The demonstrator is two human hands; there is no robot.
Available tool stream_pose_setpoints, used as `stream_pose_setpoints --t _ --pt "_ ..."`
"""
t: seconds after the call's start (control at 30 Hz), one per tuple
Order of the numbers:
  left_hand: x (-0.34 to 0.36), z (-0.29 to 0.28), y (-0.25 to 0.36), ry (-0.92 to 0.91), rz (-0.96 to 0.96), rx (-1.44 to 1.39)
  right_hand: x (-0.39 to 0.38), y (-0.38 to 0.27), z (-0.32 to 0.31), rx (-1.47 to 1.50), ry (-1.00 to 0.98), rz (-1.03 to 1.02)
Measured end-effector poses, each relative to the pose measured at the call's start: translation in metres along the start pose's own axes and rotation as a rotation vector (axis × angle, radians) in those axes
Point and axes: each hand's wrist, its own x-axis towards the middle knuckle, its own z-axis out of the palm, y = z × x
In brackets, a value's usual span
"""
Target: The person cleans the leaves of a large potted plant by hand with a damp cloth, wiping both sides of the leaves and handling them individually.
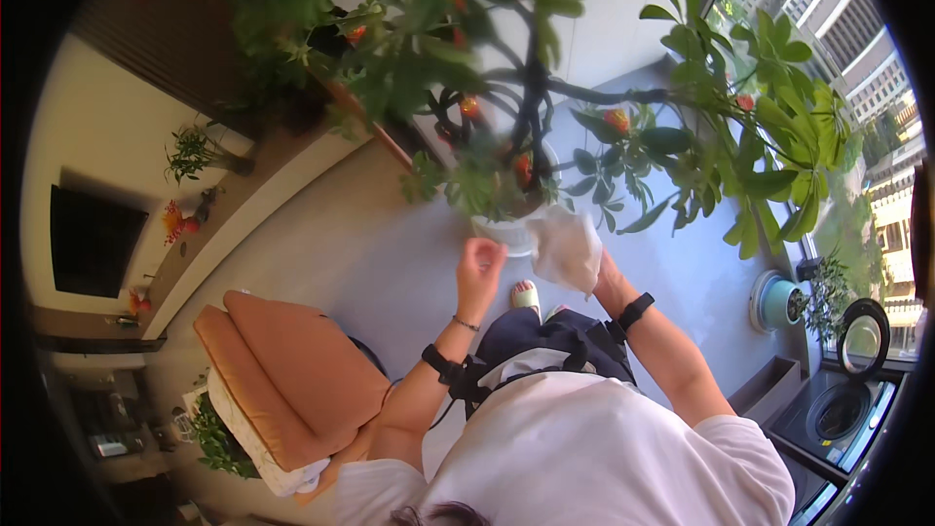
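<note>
A leafy potted plant (531,68) with red-and-gold ornaments on its branches stands in front of me, its white pot (508,237) low among the leaves. My right hand (612,281) grips a pale cloth (567,249), which hangs beside the pot and covers most of the fingers. To the left of the cloth, my left hand (480,265) is close to the pot's rim. Its fingers are curled together, and whatever may be between them is hidden. A gap separates the left hand from the cloth.
An orange-brown chair (297,385) stands at my left. On the right are a turquoise pot (779,302) with a small plant, and a front-loading machine (838,414) with its round door (864,339) open. Large windows line the right side; branches reach toward them.
</note>
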Motion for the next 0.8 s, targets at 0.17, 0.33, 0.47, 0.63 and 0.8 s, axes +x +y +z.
stream_pose_setpoints --t 0.17,0.33,0.47,0.63,0.8 --pt "0.022 0.008 -0.017 0.369 -0.038 -0.097 0.008 0.009 -0.035 0.078 -0.101 0.033" --pt "0.050 0.027 -0.006 0.475 0.242 0.344 0.005 0.024 -0.029 0.105 -0.140 -0.011" --pt "0.060 0.022 -0.005 0.450 0.235 0.374 -0.003 0.028 -0.015 0.173 -0.109 -0.064" --pt "0.067 0.017 0.005 0.204 0.238 0.082 0.007 0.014 -0.010 0.040 -0.041 -0.216" --pt "0.074 0.005 0.050 0.091 -0.258 -0.191 0.029 0.010 0.026 -0.055 0.053 -0.424"
